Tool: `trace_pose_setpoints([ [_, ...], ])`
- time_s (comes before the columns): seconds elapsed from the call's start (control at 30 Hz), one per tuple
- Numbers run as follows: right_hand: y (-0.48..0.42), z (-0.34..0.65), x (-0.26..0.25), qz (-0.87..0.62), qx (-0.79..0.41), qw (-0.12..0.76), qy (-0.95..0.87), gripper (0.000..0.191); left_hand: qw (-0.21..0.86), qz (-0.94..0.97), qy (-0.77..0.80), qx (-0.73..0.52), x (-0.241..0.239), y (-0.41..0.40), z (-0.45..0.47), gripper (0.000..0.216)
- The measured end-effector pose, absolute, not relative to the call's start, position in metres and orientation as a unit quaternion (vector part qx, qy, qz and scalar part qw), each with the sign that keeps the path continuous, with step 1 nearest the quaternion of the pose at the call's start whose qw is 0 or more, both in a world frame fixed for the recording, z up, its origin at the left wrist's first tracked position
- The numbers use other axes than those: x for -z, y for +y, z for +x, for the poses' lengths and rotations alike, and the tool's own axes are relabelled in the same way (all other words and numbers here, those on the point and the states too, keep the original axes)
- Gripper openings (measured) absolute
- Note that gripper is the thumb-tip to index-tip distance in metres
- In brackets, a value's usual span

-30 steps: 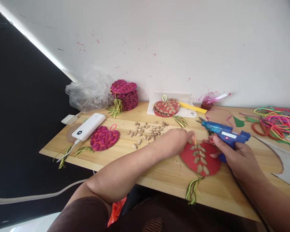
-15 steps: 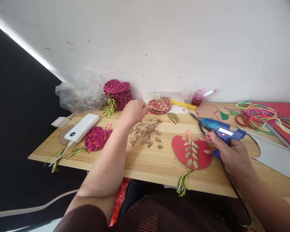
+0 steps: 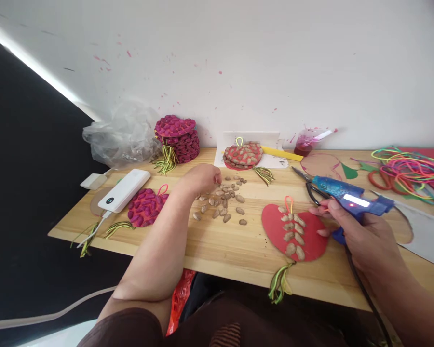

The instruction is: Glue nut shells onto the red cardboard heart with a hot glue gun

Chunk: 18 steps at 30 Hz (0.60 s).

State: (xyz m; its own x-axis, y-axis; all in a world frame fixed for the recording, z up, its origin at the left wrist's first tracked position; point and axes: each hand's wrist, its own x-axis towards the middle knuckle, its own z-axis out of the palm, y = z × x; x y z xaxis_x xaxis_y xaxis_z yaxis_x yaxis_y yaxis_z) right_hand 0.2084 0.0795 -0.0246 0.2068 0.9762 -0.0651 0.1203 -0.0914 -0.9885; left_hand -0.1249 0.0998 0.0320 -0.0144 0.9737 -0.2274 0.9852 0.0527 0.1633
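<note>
My right hand (image 3: 361, 231) grips a blue hot glue gun (image 3: 347, 198) with its nozzle pointing left, just right of a red heart-shaped card (image 3: 278, 230) lying on the wooden table (image 3: 224, 246). A column of tan seeds and a looped cord at the top are stuck on the card, and a green-yellow tassel (image 3: 280, 284) hangs from its tip. My left hand (image 3: 201, 179) rests over the left side of a scatter of loose seeds (image 3: 224, 205), fingers pinched together at one of them.
A pink seed-covered heart (image 3: 146, 206) and a white power bank (image 3: 123, 190) lie at the left. A stack of pink hearts (image 3: 177, 140), a plastic bag (image 3: 125, 135), a seed-covered red heart (image 3: 243, 155) and a paint cup (image 3: 305, 143) line the wall. Neon cords (image 3: 408, 171) pile at the right.
My left hand left the red card, swung far left toward the back, and now has dropped onto the loose seeds. The glue gun stays held beside the card.
</note>
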Motion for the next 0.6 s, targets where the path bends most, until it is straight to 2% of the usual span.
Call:
trace_pose_setpoints([
  [0.23, 0.085, 0.219, 0.037, -0.606, -0.391, 0.471, -0.508, 0.044, 0.091, 0.649, 0.755, 0.029, -0.034, 0.104, -0.128, 0.016],
  [0.33, 0.086, 0.221, 0.038, -0.622, -0.375, 0.46, -0.511, 0.044, 0.083, 0.638, 0.764, 0.036, -0.039, 0.101, -0.139, 0.023],
  [0.47, 0.086, 0.222, 0.038, -0.631, -0.367, 0.459, -0.507, 0.042, 0.12, 0.636, 0.76, 0.06, -0.044, 0.094, -0.152, 0.013],
  [0.6, 0.087, 0.222, 0.04, -0.63, -0.358, 0.459, -0.514, 0.041, 0.146, 0.631, 0.757, 0.087, -0.045, 0.09, -0.147, 0.019],
])
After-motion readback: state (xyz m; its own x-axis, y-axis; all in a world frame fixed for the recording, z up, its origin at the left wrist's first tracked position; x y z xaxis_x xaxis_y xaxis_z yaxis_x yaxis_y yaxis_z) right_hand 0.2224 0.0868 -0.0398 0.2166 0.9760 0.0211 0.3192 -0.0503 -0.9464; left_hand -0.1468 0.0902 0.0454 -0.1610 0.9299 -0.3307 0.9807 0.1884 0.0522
